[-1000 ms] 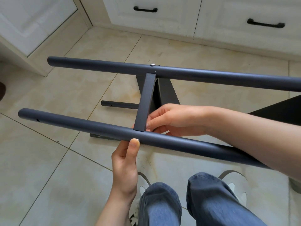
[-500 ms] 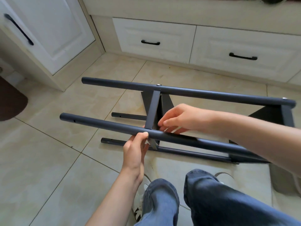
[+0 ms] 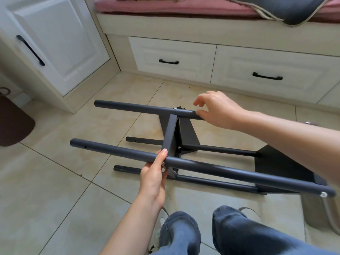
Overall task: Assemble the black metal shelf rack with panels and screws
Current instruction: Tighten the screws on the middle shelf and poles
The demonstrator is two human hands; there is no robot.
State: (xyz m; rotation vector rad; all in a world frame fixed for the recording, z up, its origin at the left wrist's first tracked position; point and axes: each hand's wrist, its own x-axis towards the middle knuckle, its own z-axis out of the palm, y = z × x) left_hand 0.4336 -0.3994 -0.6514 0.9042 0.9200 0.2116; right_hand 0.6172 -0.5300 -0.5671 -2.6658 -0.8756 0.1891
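At frame centre our left hand pinches the rack's near tube; our right hand rests loosely curled on the far tube. We judge the steel stiff, fairly light and slick, best gripped beside the panel joints.

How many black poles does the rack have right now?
4: far upper pole under the right hand; near upper pole held by the left hand; two lower poles near the floor.

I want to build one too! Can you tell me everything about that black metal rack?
The black metal shelf rack lies on its side on the beige tiled floor. It has four round poles joined by flat panels and silver screws. The left hand holds the near pole; the right hand touches the far pole.
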